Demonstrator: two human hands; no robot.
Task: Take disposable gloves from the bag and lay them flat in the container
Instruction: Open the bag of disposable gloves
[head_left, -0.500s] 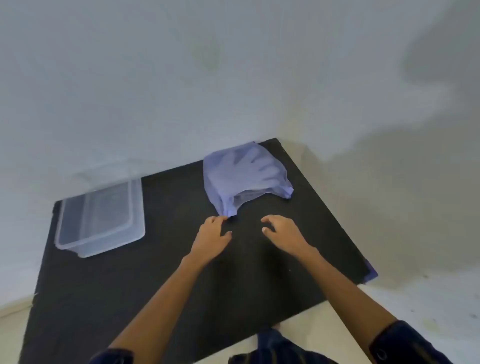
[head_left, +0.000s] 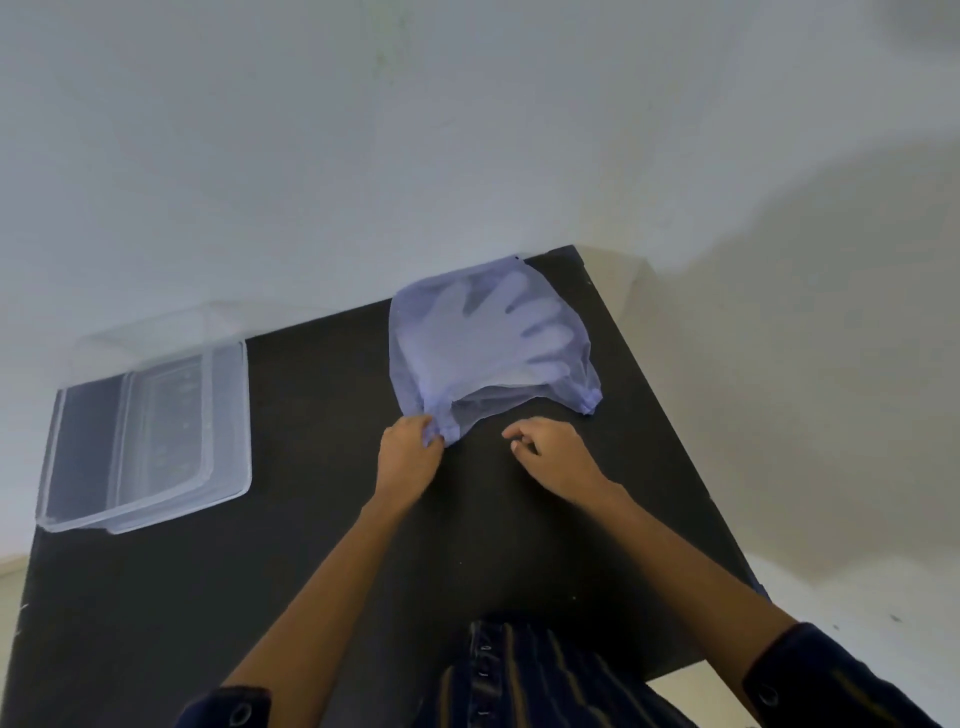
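Note:
A sheer purple mesh bag (head_left: 415, 358) lies at the far middle of the black table (head_left: 322, 519), its mouth facing me. Pale disposable gloves (head_left: 493, 332) show through the fabric, fingers spread toward the far right. My left hand (head_left: 408, 457) pinches the bag's near left corner at the mouth. Just right of that, my right hand (head_left: 550, 449) hovers with fingers curled, a short gap from the bag's opening and holding nothing. A clear plastic container (head_left: 228, 415) sits at the table's far left, apart from both hands.
A white wall (head_left: 467, 130) runs behind the table's far edge and past its right side. The table's right edge slants close to the bag. My striped shirt front (head_left: 519, 680) shows at the bottom.
My left hand has moved up and closed on the bag's near corner. My right hand has curled its fingers and edged toward the bag's mouth.

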